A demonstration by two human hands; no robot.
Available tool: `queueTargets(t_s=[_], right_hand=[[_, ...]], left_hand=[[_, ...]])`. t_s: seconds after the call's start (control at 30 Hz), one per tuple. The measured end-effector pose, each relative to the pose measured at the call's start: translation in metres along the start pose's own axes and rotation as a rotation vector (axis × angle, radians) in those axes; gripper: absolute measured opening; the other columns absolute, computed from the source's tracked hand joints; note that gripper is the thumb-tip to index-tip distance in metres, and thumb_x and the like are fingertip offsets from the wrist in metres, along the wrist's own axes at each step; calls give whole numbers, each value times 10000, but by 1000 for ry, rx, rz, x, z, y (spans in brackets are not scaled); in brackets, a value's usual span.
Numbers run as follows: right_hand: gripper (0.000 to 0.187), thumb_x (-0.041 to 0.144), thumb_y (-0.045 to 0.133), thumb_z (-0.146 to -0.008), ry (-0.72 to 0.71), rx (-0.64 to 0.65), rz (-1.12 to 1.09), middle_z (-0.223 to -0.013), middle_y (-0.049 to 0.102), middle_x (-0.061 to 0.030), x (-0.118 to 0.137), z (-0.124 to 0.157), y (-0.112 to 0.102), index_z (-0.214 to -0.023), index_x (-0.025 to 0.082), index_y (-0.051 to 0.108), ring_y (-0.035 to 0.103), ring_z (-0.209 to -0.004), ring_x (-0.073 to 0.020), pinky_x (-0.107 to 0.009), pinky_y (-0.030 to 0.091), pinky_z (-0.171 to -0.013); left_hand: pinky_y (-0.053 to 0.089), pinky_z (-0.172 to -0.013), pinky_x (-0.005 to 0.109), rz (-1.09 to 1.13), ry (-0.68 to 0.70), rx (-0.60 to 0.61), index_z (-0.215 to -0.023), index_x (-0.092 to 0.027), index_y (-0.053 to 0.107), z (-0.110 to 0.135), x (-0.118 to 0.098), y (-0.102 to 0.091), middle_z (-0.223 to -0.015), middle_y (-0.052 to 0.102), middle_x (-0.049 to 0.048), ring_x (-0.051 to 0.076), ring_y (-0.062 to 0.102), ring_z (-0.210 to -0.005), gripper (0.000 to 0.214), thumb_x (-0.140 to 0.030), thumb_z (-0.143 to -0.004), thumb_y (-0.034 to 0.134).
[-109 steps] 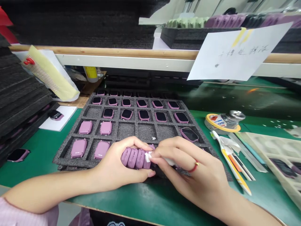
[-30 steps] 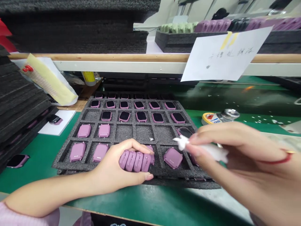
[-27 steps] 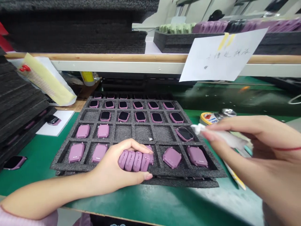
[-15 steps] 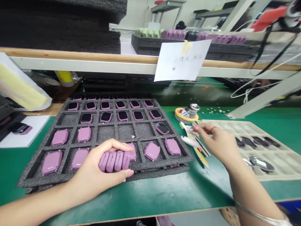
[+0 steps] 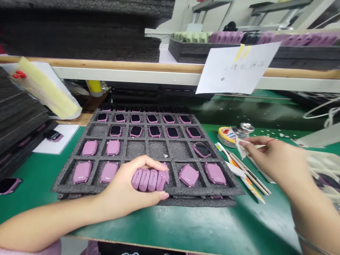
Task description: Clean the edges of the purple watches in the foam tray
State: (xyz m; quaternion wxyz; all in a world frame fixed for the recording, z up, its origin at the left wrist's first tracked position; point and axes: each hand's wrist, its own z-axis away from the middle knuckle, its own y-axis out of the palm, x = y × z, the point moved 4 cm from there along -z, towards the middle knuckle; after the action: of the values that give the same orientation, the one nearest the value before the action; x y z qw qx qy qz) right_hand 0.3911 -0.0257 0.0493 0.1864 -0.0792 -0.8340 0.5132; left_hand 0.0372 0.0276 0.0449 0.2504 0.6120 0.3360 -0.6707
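My left hand (image 5: pixel 123 194) is closed round a row of several purple watch cases (image 5: pixel 148 180), held side by side over the front of a dark foam tray (image 5: pixel 159 148). Purple watches lie in the tray's pockets, face up with dark screens in the back rows and mostly back up in the front ones. My right hand (image 5: pixel 283 161) pinches a crumpled white wipe (image 5: pixel 242 149) between thumb and fingers. Just beyond that wipe are a yellow tape roll (image 5: pixel 223 139) and a metal-topped bottle (image 5: pixel 244 129). Below it lie tweezers (image 5: pixel 252 173) and a white-and-orange brush (image 5: pixel 251 187).
A pale moulded tray (image 5: pixel 322 161) with dark watch parts stands at the right. At the left, a watch rests on white paper (image 5: pixel 57 140) and another watch (image 5: pixel 10 185) lies on the green bench. A shelf (image 5: pixel 148 73) with a hanging paper sign (image 5: pixel 236 71) crosses overhead.
My right hand has lifted the white wipe away from the tools, toward the tape roll and bottle. The view has turned left. My left hand keeps its hold on the watch cases.
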Motion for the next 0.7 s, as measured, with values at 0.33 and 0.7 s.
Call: queueTargets(t_s=[0.33, 0.7], right_hand=[[119, 121, 557, -970, -847, 155, -700, -862, 697, -21, 191, 75, -23, -961, 200, 646, 664, -780, -140, -260, 569, -702], [159, 95, 611, -935, -793, 58, -678, -877, 693, -14, 181, 64, -22, -995, 241, 632, 678, -758, -144, -268, 585, -700]], left_hand=[[517, -991, 373, 7, 21, -11, -990, -203, 651, -3, -1, -2, -1107, 742, 35, 225, 690, -1077, 352, -132, -684, 810], [511, -960, 359, -15, -18, -2, -966, -208, 651, -3, -1, -1, -1063, 739, 23, 213, 682, -1029, 356, -229, -682, 865]])
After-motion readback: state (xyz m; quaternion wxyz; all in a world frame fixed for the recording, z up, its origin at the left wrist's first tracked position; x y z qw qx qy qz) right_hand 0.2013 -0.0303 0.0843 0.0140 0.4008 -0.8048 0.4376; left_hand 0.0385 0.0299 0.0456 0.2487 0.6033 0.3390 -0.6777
